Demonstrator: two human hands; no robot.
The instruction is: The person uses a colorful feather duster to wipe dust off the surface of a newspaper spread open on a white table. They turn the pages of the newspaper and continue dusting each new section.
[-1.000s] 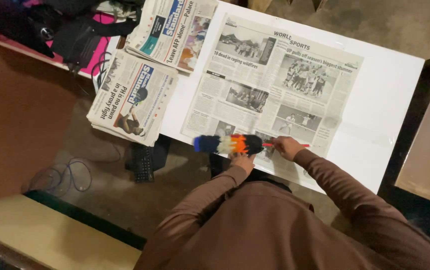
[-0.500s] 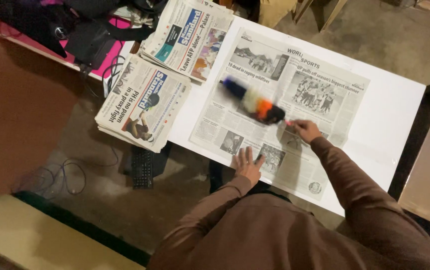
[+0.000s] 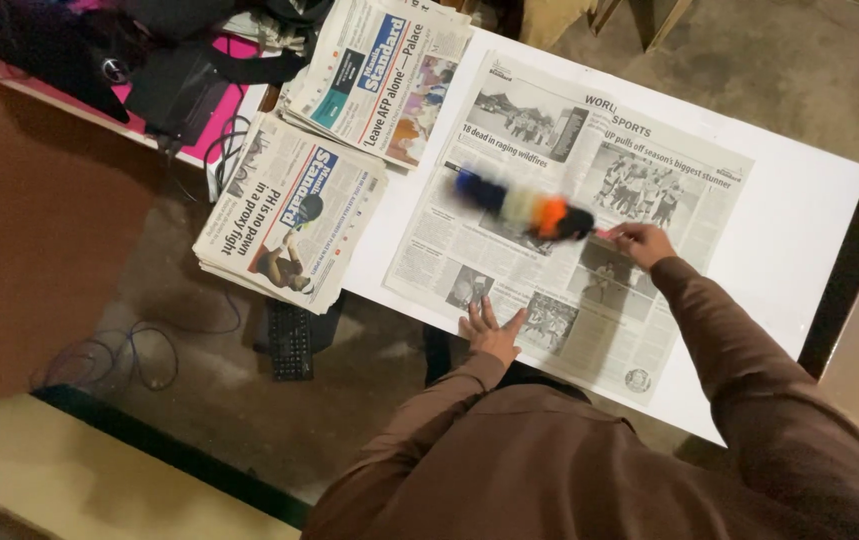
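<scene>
A multicoloured duster [image 3: 521,205], blurred, with blue, pale, orange and black bands, was held by its thin handle in the right hand [image 3: 639,243], whose fingers were closed around the handle end; the duster head lay over the upper middle of an open newspaper [image 3: 559,215]. The left hand [image 3: 490,331] was laid flat with fingers spread on the near edge of that newspaper, pressing it down. The newspaper was spread across a white surface [image 3: 799,215], most of the sheet on the top, its near left corner at the surface edge. A folded stack of newspapers [image 3: 289,220] was seen at the left, hanging partly off the surface edge, and a second folded stack [image 3: 379,75] lay just beyond it, the two overlapping slightly. Further left, a dark bag [image 3: 164,75] was resting on a pink-topped piece [image 3: 224,110]; whether the bag was open and what was in it could not be told. Dark cables [image 3: 219,160] trailed beside the bag. On the floor [image 3: 199,400] below, a black keyboard [image 3: 292,340] and a loop of blue cord [image 3: 139,350] were seen. Brown sleeves [image 3: 739,370] covered both arms. No open container with visible contents was made out anywhere.
</scene>
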